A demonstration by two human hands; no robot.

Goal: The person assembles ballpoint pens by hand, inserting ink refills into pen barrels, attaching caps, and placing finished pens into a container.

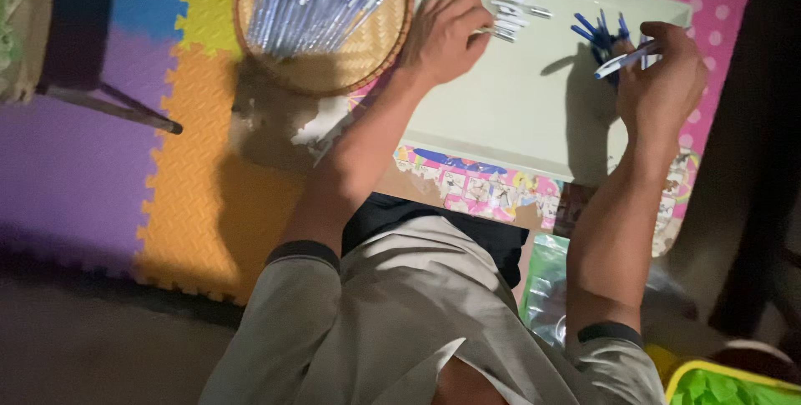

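Item: white-and-blue pen (624, 60), pinched in my right hand (663, 80), long axis pointing leftward; my left hand (446, 34) curled on pen parts (511, 13).

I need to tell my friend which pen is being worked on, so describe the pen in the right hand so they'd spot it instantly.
Find the pale tray on the pink dotted mat. At its right edge the right hand pinches one pen, white with a blue tip, slanting up to the right. It is lifted in the fingers, unlike the loose blue caps beside it and the pens heaped in the round basket.
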